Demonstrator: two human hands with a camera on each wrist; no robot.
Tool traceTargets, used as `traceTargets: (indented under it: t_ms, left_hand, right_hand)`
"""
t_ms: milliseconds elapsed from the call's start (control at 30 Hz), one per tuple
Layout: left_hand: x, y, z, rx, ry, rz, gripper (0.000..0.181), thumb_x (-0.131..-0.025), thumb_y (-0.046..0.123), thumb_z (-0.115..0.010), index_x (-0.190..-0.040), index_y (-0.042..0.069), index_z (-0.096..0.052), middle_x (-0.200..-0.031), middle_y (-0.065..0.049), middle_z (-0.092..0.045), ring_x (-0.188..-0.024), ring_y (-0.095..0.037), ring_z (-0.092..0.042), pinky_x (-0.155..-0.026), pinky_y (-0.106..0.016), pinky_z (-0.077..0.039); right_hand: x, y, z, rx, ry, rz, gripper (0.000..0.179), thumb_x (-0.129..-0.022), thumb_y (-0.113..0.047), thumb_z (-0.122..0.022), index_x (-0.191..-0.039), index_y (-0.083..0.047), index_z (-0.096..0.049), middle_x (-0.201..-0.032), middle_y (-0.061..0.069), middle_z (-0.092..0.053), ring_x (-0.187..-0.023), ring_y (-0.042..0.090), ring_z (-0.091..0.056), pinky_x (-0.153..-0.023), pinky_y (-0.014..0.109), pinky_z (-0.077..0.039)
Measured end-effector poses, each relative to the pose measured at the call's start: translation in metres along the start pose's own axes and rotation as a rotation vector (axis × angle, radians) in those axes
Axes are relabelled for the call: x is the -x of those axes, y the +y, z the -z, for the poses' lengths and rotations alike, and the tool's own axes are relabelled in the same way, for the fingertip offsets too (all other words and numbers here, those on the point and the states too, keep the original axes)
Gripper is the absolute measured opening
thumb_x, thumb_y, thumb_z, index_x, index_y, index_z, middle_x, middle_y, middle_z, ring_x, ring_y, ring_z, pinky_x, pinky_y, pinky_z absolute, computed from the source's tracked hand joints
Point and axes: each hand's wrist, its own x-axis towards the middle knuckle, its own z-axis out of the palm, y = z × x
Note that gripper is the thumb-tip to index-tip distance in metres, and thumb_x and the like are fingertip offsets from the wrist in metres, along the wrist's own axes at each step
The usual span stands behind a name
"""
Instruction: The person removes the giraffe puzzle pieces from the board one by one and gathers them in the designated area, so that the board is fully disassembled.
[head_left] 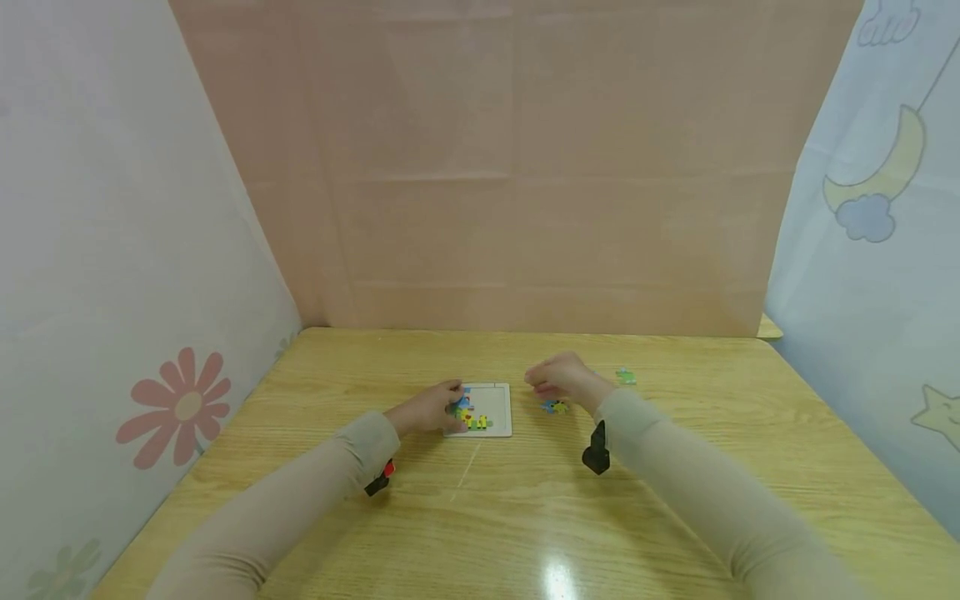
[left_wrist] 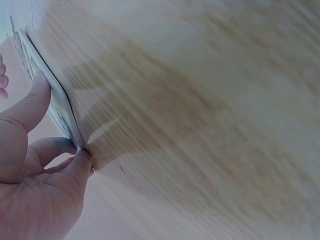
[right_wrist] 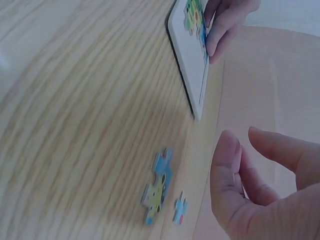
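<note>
A flat white puzzle tray (head_left: 495, 410) lies on the table, with colourful pieces fitted along its left and lower parts. My left hand (head_left: 426, 408) grips its left side; in the left wrist view the thumb (left_wrist: 41, 92) rests on the border and curled fingers meet the edge. To the tray's right my right hand (head_left: 566, 377) hovers above the table, thumb and fingers apart with nothing between them. Below it lies a blue and yellow puzzle piece (right_wrist: 158, 187), perhaps several joined. A smaller blue piece (right_wrist: 180, 207) with a red spot lies beside that.
A green puzzle piece (head_left: 626, 376) lies farther right on the wooden table (head_left: 510, 517). Behind the table hangs a plain tan sheet (head_left: 517, 167). Pale printed sheets stand at left (head_left: 112, 250) and right (head_left: 847, 275).
</note>
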Motion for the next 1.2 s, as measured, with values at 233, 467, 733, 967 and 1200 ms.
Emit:
traceTargets:
  t_ms: [233,467,733,967,1200]
  left_hand:
    - [0.0,0.001,0.0,-0.013,-0.002,0.002,0.076,-0.088,0.027,-0.071,-0.149,0.003,-0.034,-0.16,-0.013,-0.021,-0.147,-0.036,-0.021,-0.119,-0.049,-0.023]
    - [0.001,0.002,0.001,-0.002,-0.005,0.01,0.077,-0.088,0.027,-0.072,-0.149,0.003,-0.033,-0.161,-0.012,-0.02,-0.147,-0.037,-0.02,-0.119,-0.05,-0.022]
    - [0.003,0.005,0.002,0.0,-0.004,-0.001,0.076,-0.088,0.025,-0.071,-0.149,0.0,-0.033,-0.16,-0.014,-0.021,-0.147,-0.037,-0.02,-0.119,-0.05,-0.022]
    - [0.002,0.003,0.001,-0.009,-0.001,-0.011,0.075,-0.088,0.025,-0.071,-0.148,0.0,-0.034,-0.16,-0.015,-0.022,-0.147,-0.038,-0.021,-0.119,-0.05,-0.022]
    - [0.002,0.003,0.002,-0.01,0.003,-0.017,0.075,-0.088,0.024,-0.072,-0.148,-0.002,-0.034,-0.16,-0.016,-0.022,-0.146,-0.038,-0.021,-0.119,-0.05,-0.023]
  right_hand:
    - [-0.011,-0.001,-0.015,-0.037,-0.022,0.01,0.034,-0.091,-0.004,-0.065,-0.121,0.01,-0.061,-0.115,0.027,-0.065,-0.082,0.021,-0.069,-0.086,0.037,-0.058]
    - [-0.015,-0.006,-0.03,-0.045,-0.024,-0.01,0.034,-0.09,-0.003,-0.066,-0.121,0.01,-0.062,-0.112,0.024,-0.068,-0.09,0.028,-0.069,-0.091,0.041,-0.055]
    - [-0.023,-0.004,-0.049,0.043,-0.02,-0.03,0.024,-0.086,-0.008,-0.072,-0.106,0.003,-0.071,-0.094,0.013,-0.073,-0.071,0.014,-0.068,-0.079,0.032,-0.059]
    - [-0.023,-0.001,-0.06,0.116,-0.081,-0.033,0.012,-0.084,-0.006,-0.073,-0.094,0.001,-0.075,-0.085,0.005,-0.071,-0.063,0.012,-0.06,-0.068,0.026,-0.057]
    - [-0.014,-0.003,-0.065,0.308,-0.117,0.081,0.008,-0.082,-0.004,-0.073,-0.088,0.001,-0.076,-0.084,0.006,-0.074,-0.064,0.012,-0.061,-0.065,0.025,-0.057]
